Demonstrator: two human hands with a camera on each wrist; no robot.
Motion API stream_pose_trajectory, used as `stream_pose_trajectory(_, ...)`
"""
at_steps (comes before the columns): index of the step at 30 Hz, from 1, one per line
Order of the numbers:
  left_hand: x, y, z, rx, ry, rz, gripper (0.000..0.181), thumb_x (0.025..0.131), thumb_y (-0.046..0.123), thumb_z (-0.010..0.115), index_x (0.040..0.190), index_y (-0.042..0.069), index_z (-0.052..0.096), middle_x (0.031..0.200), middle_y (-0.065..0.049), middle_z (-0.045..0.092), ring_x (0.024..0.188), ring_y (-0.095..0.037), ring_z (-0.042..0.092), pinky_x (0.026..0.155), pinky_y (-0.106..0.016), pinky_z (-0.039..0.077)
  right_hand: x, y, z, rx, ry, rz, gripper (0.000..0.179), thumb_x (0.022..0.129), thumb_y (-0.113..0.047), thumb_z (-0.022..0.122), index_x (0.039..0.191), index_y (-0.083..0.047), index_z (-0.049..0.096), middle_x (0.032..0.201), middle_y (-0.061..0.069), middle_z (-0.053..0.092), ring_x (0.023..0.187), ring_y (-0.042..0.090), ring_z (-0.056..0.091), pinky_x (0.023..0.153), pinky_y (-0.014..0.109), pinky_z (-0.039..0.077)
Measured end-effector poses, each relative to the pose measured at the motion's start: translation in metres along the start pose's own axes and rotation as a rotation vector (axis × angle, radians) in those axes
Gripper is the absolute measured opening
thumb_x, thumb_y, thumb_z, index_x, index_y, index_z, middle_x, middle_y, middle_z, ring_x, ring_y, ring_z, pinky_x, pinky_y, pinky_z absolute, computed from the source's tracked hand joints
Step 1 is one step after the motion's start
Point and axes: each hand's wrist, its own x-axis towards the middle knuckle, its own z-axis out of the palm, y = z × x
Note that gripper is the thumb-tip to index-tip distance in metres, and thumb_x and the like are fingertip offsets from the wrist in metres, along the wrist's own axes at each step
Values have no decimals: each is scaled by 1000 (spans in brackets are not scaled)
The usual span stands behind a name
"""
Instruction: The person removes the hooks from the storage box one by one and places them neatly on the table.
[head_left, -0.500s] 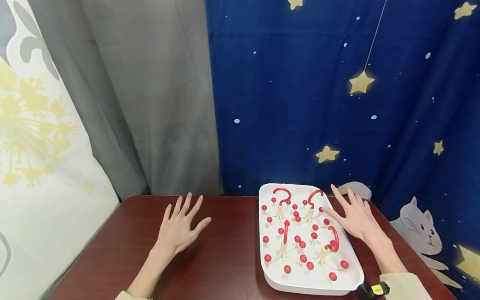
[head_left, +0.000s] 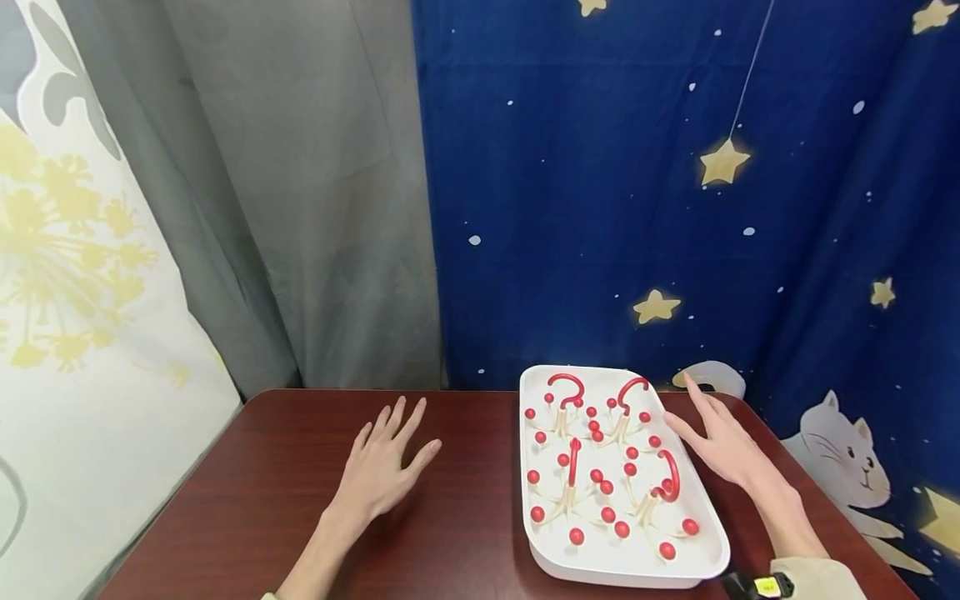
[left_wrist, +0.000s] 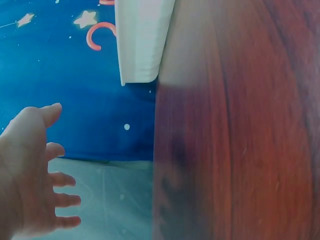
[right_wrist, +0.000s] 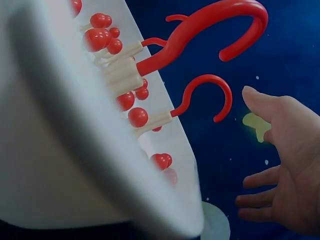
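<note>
A white tray [head_left: 622,575] stands on the right of the table. Several scalp massagers [head_left: 573,462] stand upright in it, each with a curved red handle and thin cream prongs tipped with red balls. My right hand [head_left: 726,442] hovers by the tray's right edge, fingers extended and holding nothing. In the right wrist view this hand [right_wrist: 297,175] is apart from the tray and a hooked handle [right_wrist: 230,97]. My left hand [head_left: 378,471] is spread, empty, over the table left of the tray. The left wrist view shows the hand [left_wrist: 25,175] with fingers apart, below the tray's side [left_wrist: 142,40].
The dark red-brown table [head_left: 465,492] extends between the left hand and the tray. Behind its far edge hang a grey curtain [head_left: 322,208] and a blue curtain with stars [head_left: 562,183]. A pale patterned cloth [head_left: 90,400] hangs at the left.
My left hand has shifted to the right and slightly nearer me. My right hand has drawn a little to the right, away from the tray. The tray and massagers keep their places.
</note>
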Motion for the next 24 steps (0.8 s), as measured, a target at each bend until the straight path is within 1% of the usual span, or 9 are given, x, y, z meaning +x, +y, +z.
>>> stream_pose_trajectory(4,-1,7,6,-58,-18,-10,72,100,64,45,159,26,32,161,-15,32,147,-37,30,117,-59,22,-1,6,3,60,-11,-21,91,102,-54,51,162,-10,-1,157,38,18,138,60,24,103,77,26)
stream_pose_trajectory(6,-1,11,9,-90,-25,-13,71,100,63,46,159,26,33,161,-15,33,146,-37,33,116,-59,25,-3,9,6,88,-16,-19,90,103,-52,52,162,-8,-1,155,39,20,136,60,29,102,75,30)
stream_pose_trajectory(12,-1,22,16,-166,-38,-16,68,101,62,46,158,28,35,158,-15,38,140,-41,41,110,-62,32,-6,17,15,142,-13,-13,87,105,-45,51,161,-4,-1,147,42,33,123,57,50,97,66,44)
stream_pose_trajectory(15,-1,27,19,-193,-34,-13,67,101,62,46,158,29,35,157,-15,40,137,-44,44,108,-63,34,-7,20,17,161,-18,-14,85,106,-42,51,160,-1,-1,144,41,36,120,55,54,95,64,47)
stream_pose_trajectory(18,0,32,23,-211,-25,1,66,101,61,46,157,28,37,155,-15,43,134,-45,47,107,-63,36,-9,21,19,173,-23,-8,84,106,-41,51,160,0,1,142,40,40,117,52,57,94,61,49)
stream_pose_trajectory(24,1,44,27,-272,-2,36,64,102,57,49,155,22,42,150,-14,49,132,-39,50,105,-60,40,-11,22,21,205,-36,13,82,106,-40,51,158,4,6,137,38,47,107,41,64,88,53,55)
